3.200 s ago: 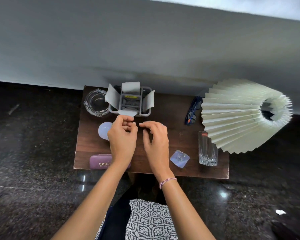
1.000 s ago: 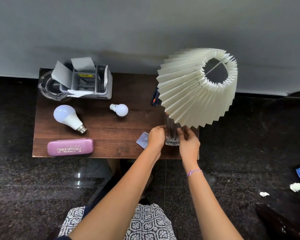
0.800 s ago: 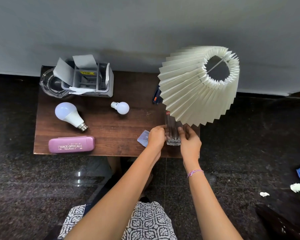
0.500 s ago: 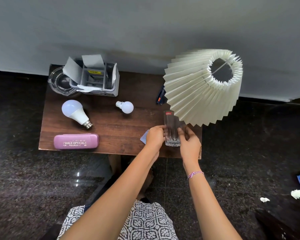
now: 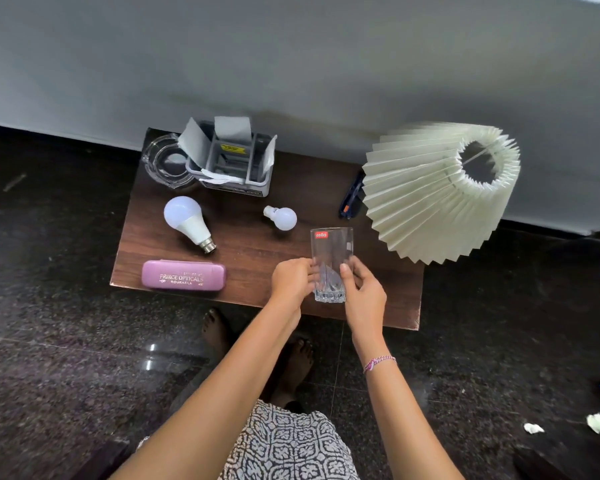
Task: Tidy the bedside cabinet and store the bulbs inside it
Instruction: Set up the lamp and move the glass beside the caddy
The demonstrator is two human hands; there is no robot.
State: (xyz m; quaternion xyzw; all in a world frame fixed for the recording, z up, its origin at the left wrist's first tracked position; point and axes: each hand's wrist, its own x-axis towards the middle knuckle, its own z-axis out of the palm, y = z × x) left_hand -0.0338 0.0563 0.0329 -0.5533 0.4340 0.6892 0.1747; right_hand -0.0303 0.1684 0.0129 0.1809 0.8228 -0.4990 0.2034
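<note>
You had both your left hand [image 5: 293,277] and right hand [image 5: 362,289] clasped round the upright glass [image 5: 331,263], while the small bulb [image 5: 282,217] lay up-left of that grip, nearer your left.

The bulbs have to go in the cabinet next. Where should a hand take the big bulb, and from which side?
Probably by the white neck of the big bulb, just behind the dome, coming from above with fingers across it. It lies on its side on the cabinet top, metal cap pointing toward the near edge. The round dome would likely slip; the tapered neck is narrower and has room on both sides.
</note>
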